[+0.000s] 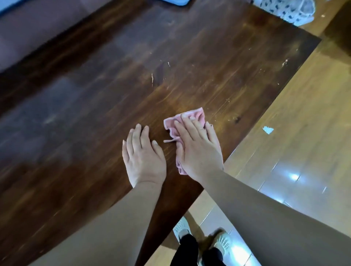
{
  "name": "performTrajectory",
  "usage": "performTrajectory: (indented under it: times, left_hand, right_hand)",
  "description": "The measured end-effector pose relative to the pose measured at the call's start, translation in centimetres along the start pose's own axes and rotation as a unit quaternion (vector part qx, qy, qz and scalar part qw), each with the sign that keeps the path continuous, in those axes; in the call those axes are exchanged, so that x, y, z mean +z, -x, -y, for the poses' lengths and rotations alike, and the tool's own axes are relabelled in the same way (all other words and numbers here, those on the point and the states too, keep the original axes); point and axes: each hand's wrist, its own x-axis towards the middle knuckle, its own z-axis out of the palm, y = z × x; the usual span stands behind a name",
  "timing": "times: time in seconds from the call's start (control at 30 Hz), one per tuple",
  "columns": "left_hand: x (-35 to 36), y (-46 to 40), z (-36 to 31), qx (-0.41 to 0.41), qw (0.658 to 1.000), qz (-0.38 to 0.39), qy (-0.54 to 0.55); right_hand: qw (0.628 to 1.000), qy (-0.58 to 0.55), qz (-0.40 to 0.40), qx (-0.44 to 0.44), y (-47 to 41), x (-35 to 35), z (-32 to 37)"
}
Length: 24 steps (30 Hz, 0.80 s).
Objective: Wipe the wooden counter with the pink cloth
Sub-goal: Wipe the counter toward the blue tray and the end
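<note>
Dark, scuffed wood filled most of the view: the wooden counter [106, 98] ran away from the person at a slant, its surface marked with pale scratches and flecks toward the far right side. Beyond its right edge lay a lighter floor [303, 133] of glossy boards that caught bright reflections, with a small white scrap [268, 130] lying on it. Near that right edge of the counter sat the pink cloth [187, 121], bunched and folded, with a thin loop of its hem trailing out on its left side. The right hand [197, 150] lay flat on top of the cloth, fingers straight and slightly spread, pressing it down rather than clutching it. Just beside it, apart from the cloth, the left hand [143, 155] rested palm down on the bare wood with its fingers straight and close together, holding nothing. Both forearms reached in from the bottom of the view. Below the counter's near corner stood two pale shoes [201, 235] on the floor. At the far right corner a white perforated basket [290, 9] was partly visible, and a blue object [44, 1] showed at the top edge.
</note>
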Motion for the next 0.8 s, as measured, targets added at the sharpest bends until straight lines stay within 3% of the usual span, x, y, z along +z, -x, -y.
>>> performTrajectory:
  times: [0.13,0.4,0.57,0.7,0.8]
  left_hand:
    - [0.0,-0.2,-0.3,0.004,1.000,0.008,-0.023]
    - [0.5,-0.1,-0.5,0.007,0.999,-0.014,-0.042]
    - [0.5,-0.2,-0.6,0.009,0.998,-0.014,-0.053]
    - [0.9,-0.3,-0.3,0.021,0.997,-0.034,-0.059]
    - [0.9,-0.2,-0.4,0.025,0.997,-0.034,-0.060]
  right_hand:
    - [0.998,-0.033,-0.040,0.031,4.1,0.9,-0.7]
    - [0.979,-0.083,-0.123,0.141,4.1,1.9,-0.4]
    - [0.963,-0.159,-0.161,0.143,6.5,2.4,0.1]
    - [0.892,-0.305,-0.221,0.249,3.9,2.2,-2.5]
    - [0.817,-0.429,-0.225,0.313,6.3,2.1,1.5]
